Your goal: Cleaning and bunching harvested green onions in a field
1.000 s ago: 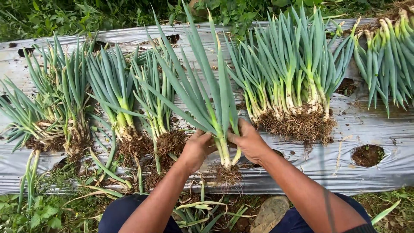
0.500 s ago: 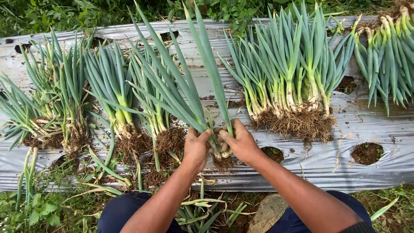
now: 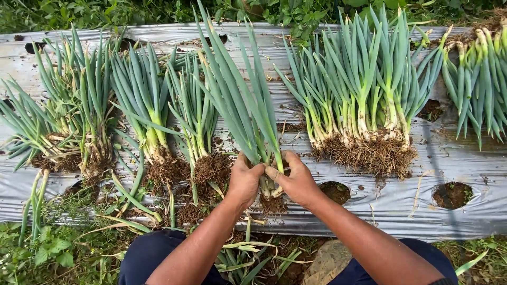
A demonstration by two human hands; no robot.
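Head view: left hand (image 3: 244,182) & right hand (image 3: 297,181) are both closed round the pale base of a green onion bunch (image 3: 248,105), held just above the silver plastic sheet (image 3: 465,158) between the laid-out bunches. Best to grip low on the stalks w/ both hands, near the roots (image 3: 273,203), so leaves don't snap. Long axis runs near-far: roots toward the person, leaf tips away, leaning a bit left.
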